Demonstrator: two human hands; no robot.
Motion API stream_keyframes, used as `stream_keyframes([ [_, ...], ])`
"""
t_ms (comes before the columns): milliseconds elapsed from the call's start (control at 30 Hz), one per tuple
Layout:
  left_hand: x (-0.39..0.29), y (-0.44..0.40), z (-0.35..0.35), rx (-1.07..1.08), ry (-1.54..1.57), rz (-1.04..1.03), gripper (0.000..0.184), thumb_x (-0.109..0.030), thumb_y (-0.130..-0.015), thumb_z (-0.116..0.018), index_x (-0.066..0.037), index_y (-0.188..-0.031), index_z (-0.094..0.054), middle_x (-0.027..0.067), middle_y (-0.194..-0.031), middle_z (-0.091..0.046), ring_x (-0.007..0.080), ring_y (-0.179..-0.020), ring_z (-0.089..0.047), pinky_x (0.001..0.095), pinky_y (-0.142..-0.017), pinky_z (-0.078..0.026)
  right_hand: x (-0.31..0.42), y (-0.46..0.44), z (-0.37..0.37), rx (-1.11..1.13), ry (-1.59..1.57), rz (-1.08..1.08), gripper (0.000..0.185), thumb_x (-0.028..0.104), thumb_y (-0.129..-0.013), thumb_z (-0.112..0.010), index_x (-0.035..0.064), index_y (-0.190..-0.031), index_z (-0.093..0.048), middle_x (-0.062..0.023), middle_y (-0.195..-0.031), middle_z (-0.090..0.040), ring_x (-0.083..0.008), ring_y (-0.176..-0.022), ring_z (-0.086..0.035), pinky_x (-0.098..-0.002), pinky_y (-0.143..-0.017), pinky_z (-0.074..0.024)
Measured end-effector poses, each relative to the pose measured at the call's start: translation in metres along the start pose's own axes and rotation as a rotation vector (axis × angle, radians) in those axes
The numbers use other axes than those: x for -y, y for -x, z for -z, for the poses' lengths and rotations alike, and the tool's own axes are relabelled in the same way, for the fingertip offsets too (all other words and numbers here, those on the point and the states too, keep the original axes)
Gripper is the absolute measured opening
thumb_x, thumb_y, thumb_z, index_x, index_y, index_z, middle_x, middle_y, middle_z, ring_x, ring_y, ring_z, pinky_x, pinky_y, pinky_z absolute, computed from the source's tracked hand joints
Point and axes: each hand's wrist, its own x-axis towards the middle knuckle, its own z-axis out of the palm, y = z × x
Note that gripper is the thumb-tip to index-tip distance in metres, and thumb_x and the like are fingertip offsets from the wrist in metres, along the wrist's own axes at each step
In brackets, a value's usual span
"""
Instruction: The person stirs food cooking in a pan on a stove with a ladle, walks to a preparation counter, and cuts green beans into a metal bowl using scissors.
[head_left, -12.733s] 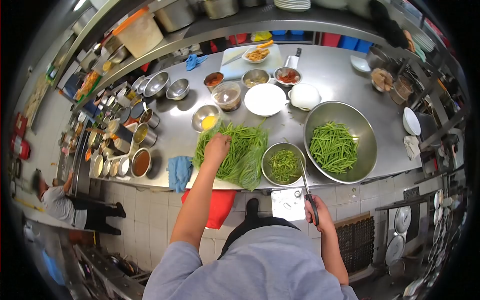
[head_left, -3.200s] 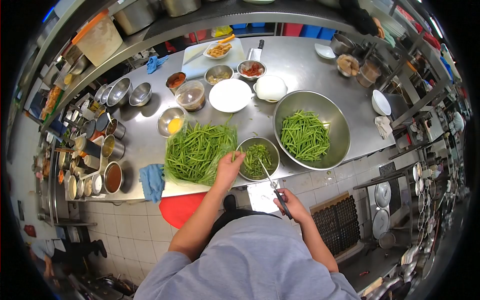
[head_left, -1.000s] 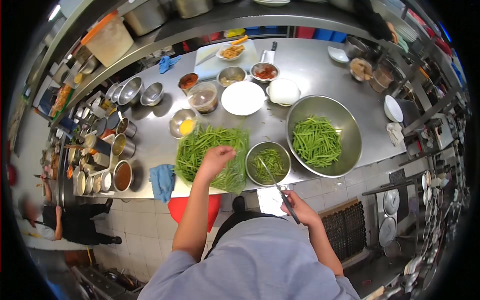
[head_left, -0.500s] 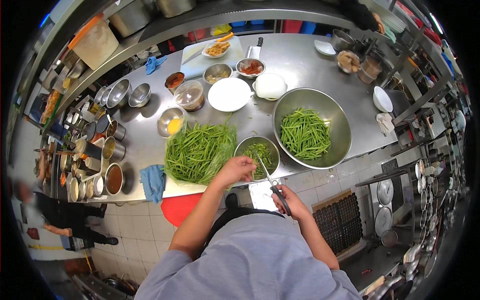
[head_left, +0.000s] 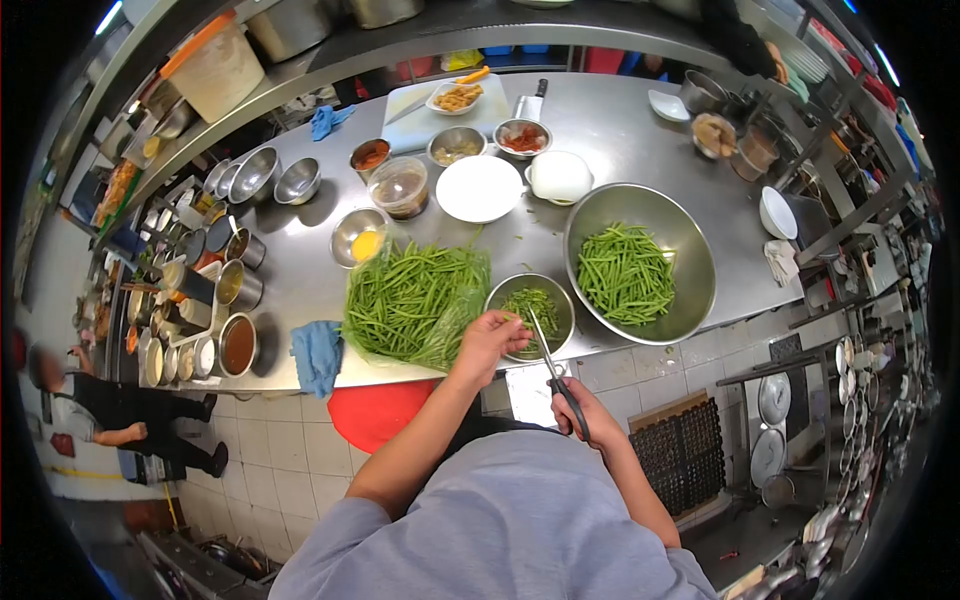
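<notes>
My right hand (head_left: 588, 412) grips black-handled scissors (head_left: 566, 392), whose blades point up over a small steel bowl (head_left: 567, 330) of short green bean trimmings (head_left: 530, 305). Beside the blades, my left hand (head_left: 490, 345) is pinched at the bowl's near left rim, on what looks like a green bean, mostly hidden by the fingers. To the left lies an open clear plastic bag full of long green beans (head_left: 410, 300). A large steel bowl (head_left: 693, 250) on the right holds a pile of green beans (head_left: 626, 272).
A white plate (head_left: 480, 189), a white lidded pot (head_left: 560, 177) and a bowl with yellow egg (head_left: 362, 240) stand behind. Farther back, a cleaver (head_left: 531, 103) lies near a cutting board (head_left: 408, 130). A blue cloth (head_left: 317, 357) hangs at the front edge; another person (head_left: 130, 415) stands left.
The whole view has shifted slightly, so the table's things appear farther right. Both hands stay over the small bowl's near side, with the scissors held beside the left fingertips.
</notes>
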Motion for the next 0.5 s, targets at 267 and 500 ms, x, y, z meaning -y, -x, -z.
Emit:
stream_keyframes([
  [267,-0.04,0.001,0.036,-0.122,0.04,-0.145,0.01,-0.014,-0.097,-0.056,-0.004,-0.1,-0.057,0.0086,-0.088,-0.065,0.0198,-0.083,-0.067,0.0307,-0.072,-0.055,0.001,0.005,0.001,-0.05,0.031,-0.039,0.036,0.028,-0.095,-0.061,0.0049,-0.12,-0.05,0.0009,-0.071,-0.049,-0.0069,-0.053,-0.046,-0.0217,-0.044,-0.0363],
  [500,-0.082,-0.022,0.115,-0.465,-1.104,-0.408,0.021,-0.015,-0.086,-0.062,-0.002,-0.102,-0.066,0.0151,-0.09,-0.066,0.0259,-0.085,-0.067,0.0343,-0.075,-0.053,-0.002,0.004,0.006,-0.076,0.055,-0.049,0.034,0.027,-0.095,-0.062,0.0041,-0.116,-0.048,0.0009,-0.071,-0.049,-0.0068,-0.052,-0.045,-0.022,-0.043,-0.0371],
])
